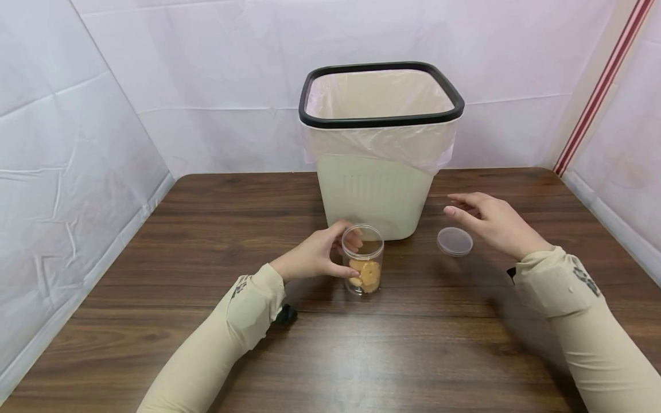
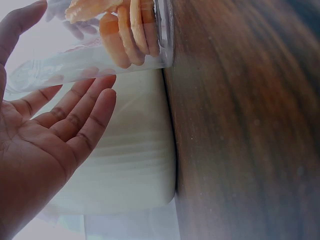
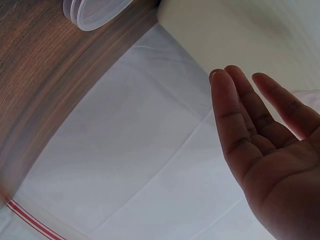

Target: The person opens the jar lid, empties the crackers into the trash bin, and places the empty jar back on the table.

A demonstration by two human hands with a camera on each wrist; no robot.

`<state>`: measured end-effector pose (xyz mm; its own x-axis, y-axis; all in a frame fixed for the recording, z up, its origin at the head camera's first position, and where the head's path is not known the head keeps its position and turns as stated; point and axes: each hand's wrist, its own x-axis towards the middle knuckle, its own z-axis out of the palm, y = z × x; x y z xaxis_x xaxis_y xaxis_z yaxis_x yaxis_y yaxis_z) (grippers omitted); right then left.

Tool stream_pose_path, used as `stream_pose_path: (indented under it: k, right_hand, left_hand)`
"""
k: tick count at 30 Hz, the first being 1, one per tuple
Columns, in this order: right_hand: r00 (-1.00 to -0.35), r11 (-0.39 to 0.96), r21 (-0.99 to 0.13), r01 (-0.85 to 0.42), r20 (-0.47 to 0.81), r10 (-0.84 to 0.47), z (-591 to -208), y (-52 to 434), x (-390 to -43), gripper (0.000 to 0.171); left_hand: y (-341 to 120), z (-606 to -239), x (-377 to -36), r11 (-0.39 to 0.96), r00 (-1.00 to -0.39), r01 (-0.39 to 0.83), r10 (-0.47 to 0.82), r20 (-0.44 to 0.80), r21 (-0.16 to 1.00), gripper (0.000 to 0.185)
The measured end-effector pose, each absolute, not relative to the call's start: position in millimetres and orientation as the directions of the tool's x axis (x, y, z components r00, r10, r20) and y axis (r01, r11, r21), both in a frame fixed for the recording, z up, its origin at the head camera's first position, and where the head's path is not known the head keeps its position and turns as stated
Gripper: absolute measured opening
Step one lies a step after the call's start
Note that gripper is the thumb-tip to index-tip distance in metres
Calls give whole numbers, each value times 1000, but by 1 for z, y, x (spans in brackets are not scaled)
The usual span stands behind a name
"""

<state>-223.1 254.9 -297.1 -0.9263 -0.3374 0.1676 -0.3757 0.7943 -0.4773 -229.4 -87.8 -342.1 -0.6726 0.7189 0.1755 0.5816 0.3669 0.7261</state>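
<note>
The left hand (image 1: 317,252) grips a clear, cylindrical plastic jar (image 1: 370,252), with its thumb on the near wall and its fingers round the far side. The jar stands upright, mouth uncovered, near the middle of the brown, wood-grained bench (image 1: 439,355); golden-yellow, roundish biscuits (image 1: 369,276) lie heaped in its lower half. Just beyond it, towards the bench's far edge, stands a pale cream, square-sided plastic bin (image 1: 374,192) with a black rim and a thin translucent liner. The right hand (image 1: 493,221) is empty, fingers loosely extended, raised above the bench towards its far right corner. Nearby, between the bin and the bench's right edge, a clear, round plastic lid (image 1: 454,241) lies flat.

The step in hand looks like steadying the jar. For this, thumb and fingers should press evenly from 2 opposite sides, lightly, as the wall may flex. A hold around the lower half would probably resist tipping better. Any lift should go straight up, clear of the bin's wall, since the biscuits seem loose.
</note>
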Motion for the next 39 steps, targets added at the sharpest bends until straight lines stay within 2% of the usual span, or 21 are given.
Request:
stream_pose_path:
  k: [13, 19, 39]
  right_hand:
    - [-935, 784, -509, -355, 214, -284, -293, 255, -222, 53]
    - [-922, 774, -503, -384, 245, -299, -293, 257, -220, 51]
    - [-928, 745, -554, -371, 257, -271, -287, 257, -222, 50]
  left_hand:
    - [-86, -341, -229, 361, -671, 577, 721, 173, 732, 63]
    - [-86, -341, -229, 368, -671, 579, 722, 168, 728, 63]
    - [-88, -343, -228, 354, -669, 571, 723, 170, 741, 62]
